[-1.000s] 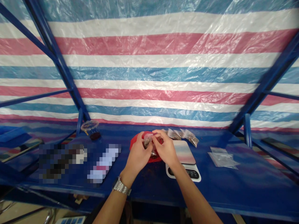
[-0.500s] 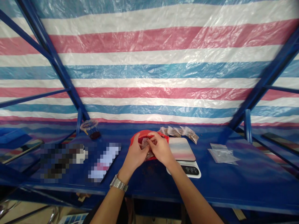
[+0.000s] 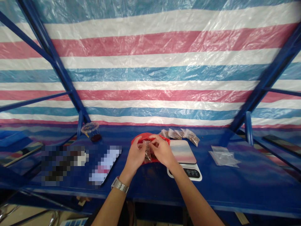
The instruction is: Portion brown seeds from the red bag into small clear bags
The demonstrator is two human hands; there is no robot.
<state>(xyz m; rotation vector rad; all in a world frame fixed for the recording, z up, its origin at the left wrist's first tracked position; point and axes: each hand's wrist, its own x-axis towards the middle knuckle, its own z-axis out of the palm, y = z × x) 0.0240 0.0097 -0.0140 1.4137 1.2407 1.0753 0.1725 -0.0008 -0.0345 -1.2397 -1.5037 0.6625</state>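
Between my fingers is a small clear zip bag (image 3: 147,153) with brown bits in its lower part. My left hand (image 3: 136,153) pinches its top at the left, and my right hand (image 3: 161,148) grips the top at the right. Both hands are over a red plastic bag (image 3: 143,135), which holds dark brown loose material partly hidden by my fingers. Just right of the red bag lies a white kitchen scale (image 3: 182,152) with a shiny metal plate and a black button panel. My right forearm crosses its left front corner.
Several filled zip bags (image 3: 190,135) lie behind the scale. Flat zip bags (image 3: 224,156) are at the right. A clear plastic cup (image 3: 91,131) with dark liquid stands back left. A phone (image 3: 105,166) lies left of my hands. Blue metal posts (image 3: 61,73) frame a striped tarp (image 3: 160,72).
My fingers have shifted to the upper edge of the zip bag, and more of the bag's front now shows between them. The view has tilted slightly.
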